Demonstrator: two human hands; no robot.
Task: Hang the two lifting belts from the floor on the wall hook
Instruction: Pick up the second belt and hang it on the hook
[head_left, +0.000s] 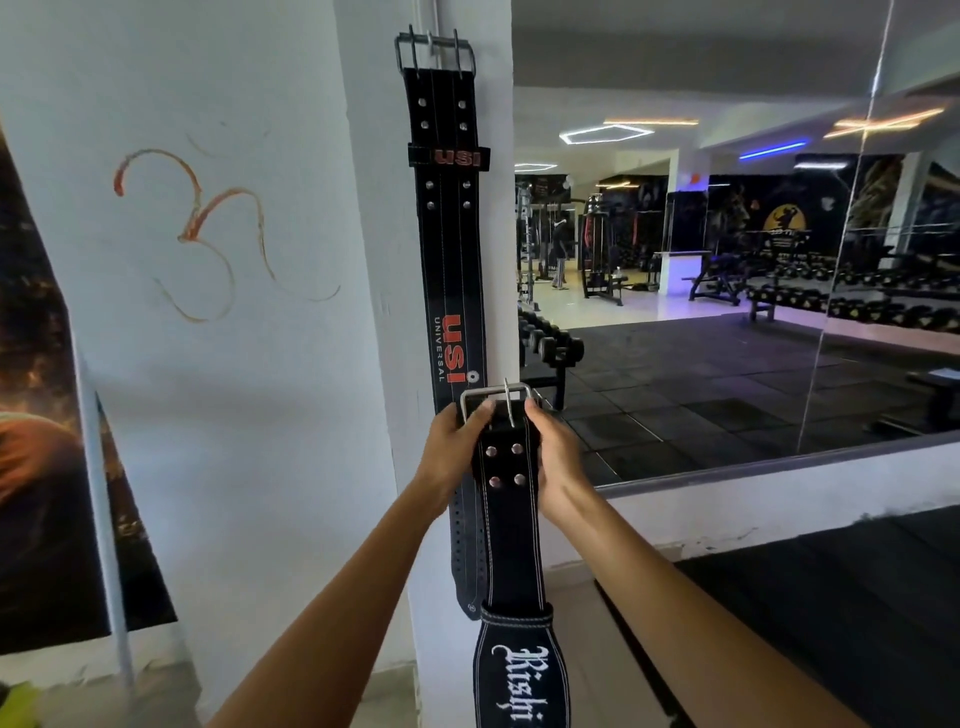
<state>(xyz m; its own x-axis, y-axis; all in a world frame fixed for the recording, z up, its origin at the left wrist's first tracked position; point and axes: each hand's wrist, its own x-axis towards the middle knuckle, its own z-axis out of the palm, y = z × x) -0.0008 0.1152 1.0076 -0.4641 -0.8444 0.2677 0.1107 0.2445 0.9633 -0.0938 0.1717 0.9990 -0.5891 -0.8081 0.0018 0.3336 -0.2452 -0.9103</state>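
A black lifting belt with red USI lettering hangs flat against the white pillar, its steel buckle caught on the wall hook at the top. A second black belt with white stitching and white script is held upright in front of it, lower down. My left hand grips its left edge just under the steel buckle, thumb on the buckle frame. My right hand grips the right edge at the same height. This belt's tail runs out of the bottom of the view.
The white pillar stands between a painted wall with an orange symbol and a large mirror showing gym machines and dumbbell racks. A dark poster leans at the left. Black rubber flooring lies at the lower right.
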